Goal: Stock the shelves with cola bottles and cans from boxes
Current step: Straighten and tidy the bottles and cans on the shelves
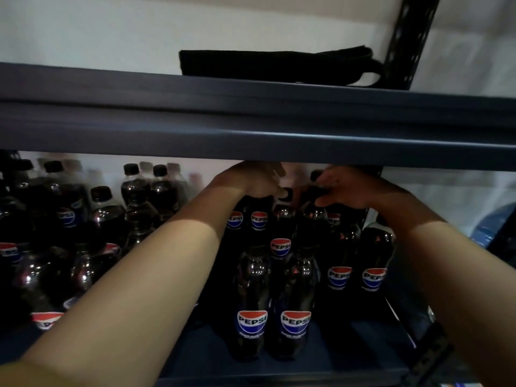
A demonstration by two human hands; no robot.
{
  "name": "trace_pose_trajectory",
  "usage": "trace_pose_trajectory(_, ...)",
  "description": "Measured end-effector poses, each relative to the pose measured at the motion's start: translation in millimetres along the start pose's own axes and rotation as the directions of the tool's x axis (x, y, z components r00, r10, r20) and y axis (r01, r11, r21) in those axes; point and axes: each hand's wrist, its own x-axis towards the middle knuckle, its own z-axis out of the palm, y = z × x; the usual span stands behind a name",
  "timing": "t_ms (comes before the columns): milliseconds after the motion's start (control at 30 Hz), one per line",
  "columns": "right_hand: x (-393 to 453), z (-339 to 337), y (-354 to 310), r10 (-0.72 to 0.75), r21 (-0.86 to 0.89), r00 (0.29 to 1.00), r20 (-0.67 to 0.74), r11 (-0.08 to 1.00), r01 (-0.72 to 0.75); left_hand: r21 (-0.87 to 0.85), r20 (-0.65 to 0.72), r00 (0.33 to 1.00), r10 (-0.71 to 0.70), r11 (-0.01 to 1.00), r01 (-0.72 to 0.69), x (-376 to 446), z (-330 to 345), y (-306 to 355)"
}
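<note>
Both forearms reach in; shelf beam (251, 129) hides hands' fingertips.

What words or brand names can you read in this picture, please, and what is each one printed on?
"PEPSI": on the labels of the two front bottles.
"PEPSI": on the bottle behind them and on the right-hand bottles.
"PEPSI", blurred: on the bottles at the left.
Small print under the logos: too small to read.
</note>
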Motion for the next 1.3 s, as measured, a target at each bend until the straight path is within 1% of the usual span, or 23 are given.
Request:
trace_pose_trajectory(100,4.6,2.6,6.6,-0.028,-0.052,0.998,0.061,0.998,0.031,0.076,0.017,1.000,0.012,0.997,-0.014,8.3,7.4,4.9)
trace_pose_trajectory(200,10.0,5.4,11.1,-0.039,-0.023,0.996,0.080,0.999,0.041,0.198,0.023,0.998,0.056,0.978,-0.059,12.5,14.7,8.1)
trace_pose_trajectory(267,13.6,4.9,11.8,-0.011,0.034,0.995,0.100,0.999,0.008,0.232,0.011,0.998,0.069,0.970,-0.070,12.4,15.8,8.7)
trace_pose_trajectory(333,15.7,4.9,9.7,0.007,0.095,0.990,0.138,0.995,-0.020,0.232,0.025,0.997,0.071,0.970,-0.075,13.1,13.9,6.4)
trace_pose_trajectory(467,20.5,7.4,0.4,0.045,0.167,0.971,0.235,0.982,-0.086,0.194,0.111,0.993,0.036,0.979,-0.058,15.0,5.2,-2.6)
trace_pose_trajectory(533,22.6,9.3,-4.3,0.089,0.248,0.959,0.268,0.956,-0.158,0.188,0.129,0.991,0.025,0.981,-0.049,16.0,1.8,-10.1)
trace_pose_trajectory(600,22.5,12.3,-8.6,0.088,0.300,0.954,0.285,0.938,-0.176,0.148,0.144,0.990,0.013,0.988,-0.035,14.5,-1.7,-17.6)
trace_pose_trajectory(700,20.8,20.6,-15.7,0.001,0.276,0.969,0.246,0.959,-0.071,0.087,0.170,0.985,0.006,0.996,-0.021,9.9,-8.4,-29.5)
trace_pose_trajectory(733,20.3,23.3,-18.9,-0.013,0.277,0.971,0.239,0.959,-0.056,0.075,0.178,0.984,0.007,0.997,-0.021,7.9,-10.8,-33.6)
trace_pose_trajectory(800,20.9,28.4,-26.1,-0.028,0.293,0.971,0.236,0.955,-0.043,0.051,0.183,0.983,0.015,0.998,-0.025,2.4,-16.3,-40.2)
trace_pose_trajectory(967,23.1,40.9,-44.4,-0.062,0.293,0.972,0.227,0.956,-0.007,0.094,0.138,0.990,0.037,0.994,-0.050,-8.4,-27.3,-60.1)
trace_pose_trajectory(1167,25.2,53.1,-58.7,-0.077,0.269,0.979,0.190,0.963,0.024,-0.017,0.126,0.992,0.034,0.999,-0.032,-17.7,-32.9,-76.5)
trace_pose_trajectory(1300,23.9,55.6,-62.5,-0.077,0.265,0.983,0.165,0.964,0.031,-0.027,0.092,0.995,0.033,0.999,-0.031,-21.2,-34.5,-82.8)
